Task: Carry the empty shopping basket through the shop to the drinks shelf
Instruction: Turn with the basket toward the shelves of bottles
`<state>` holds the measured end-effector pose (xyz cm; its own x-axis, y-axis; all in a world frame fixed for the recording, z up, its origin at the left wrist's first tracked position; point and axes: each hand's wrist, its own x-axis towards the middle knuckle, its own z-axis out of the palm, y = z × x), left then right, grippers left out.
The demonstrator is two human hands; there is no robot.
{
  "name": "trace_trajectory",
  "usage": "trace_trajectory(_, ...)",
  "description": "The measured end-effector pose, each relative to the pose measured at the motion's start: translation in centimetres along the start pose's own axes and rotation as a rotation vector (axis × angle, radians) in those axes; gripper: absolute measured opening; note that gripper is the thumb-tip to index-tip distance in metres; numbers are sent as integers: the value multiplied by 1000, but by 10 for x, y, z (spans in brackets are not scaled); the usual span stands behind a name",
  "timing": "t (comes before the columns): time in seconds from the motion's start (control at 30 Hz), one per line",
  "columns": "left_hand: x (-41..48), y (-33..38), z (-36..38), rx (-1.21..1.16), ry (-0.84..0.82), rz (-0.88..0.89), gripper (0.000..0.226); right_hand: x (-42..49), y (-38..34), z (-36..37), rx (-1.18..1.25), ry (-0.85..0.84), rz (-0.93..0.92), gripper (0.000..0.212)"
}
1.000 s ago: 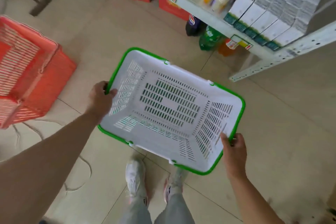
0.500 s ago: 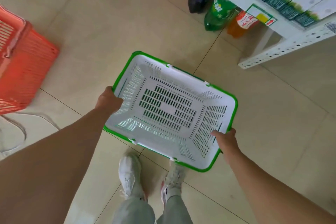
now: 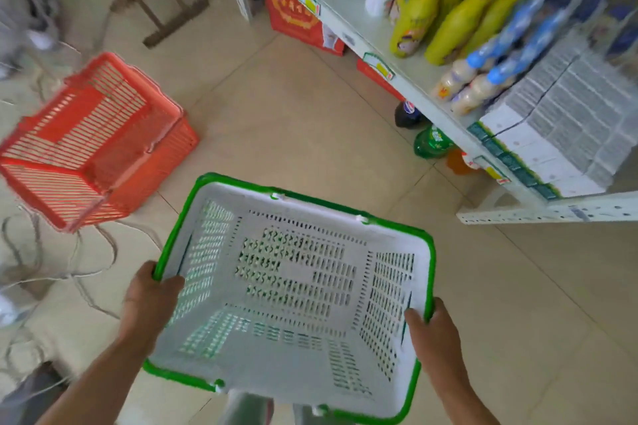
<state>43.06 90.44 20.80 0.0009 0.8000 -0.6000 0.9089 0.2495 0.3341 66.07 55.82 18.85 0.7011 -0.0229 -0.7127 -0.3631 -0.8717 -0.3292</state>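
Both hands hold the empty white shopping basket (image 3: 293, 286) with its green rim above the tiled floor (image 3: 310, 121): the left hand (image 3: 148, 304) and right hand (image 3: 435, 338) each curl their fingers closed over a short side's rim. A drinks shelf (image 3: 431, 103) carrying yellow bottles (image 3: 448, 10) stands ahead to the right, and stacked red baskets (image 3: 93, 141) sit on the floor to the left.

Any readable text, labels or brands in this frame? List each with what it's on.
None reads clearly; the frame is motion-blurred.
Red carton: gold emblem with characters, too blurred to read.
Shelf-edge price tags: too small.
Dark bottle: round red, white and blue logo, no legible word.
Green bottle: label blurred.
White basket: no text.
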Motion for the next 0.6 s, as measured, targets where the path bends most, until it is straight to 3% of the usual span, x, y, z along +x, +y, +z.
trace_trajectory(0.23, 7, -32, -165, -207, 91, -207, 48, -65, -189, 39, -81, 32, -254, 17)
trace_trajectory(0.47, 78, -114, -240, -528, 250, -495, 44, -112, -387, 156, -201, -93, -638, 13)
trace_trajectory(0.6, 137, -109, -271, -586, 388, -564, 18, -111, -501, 230, -235, -169, -791, 13)
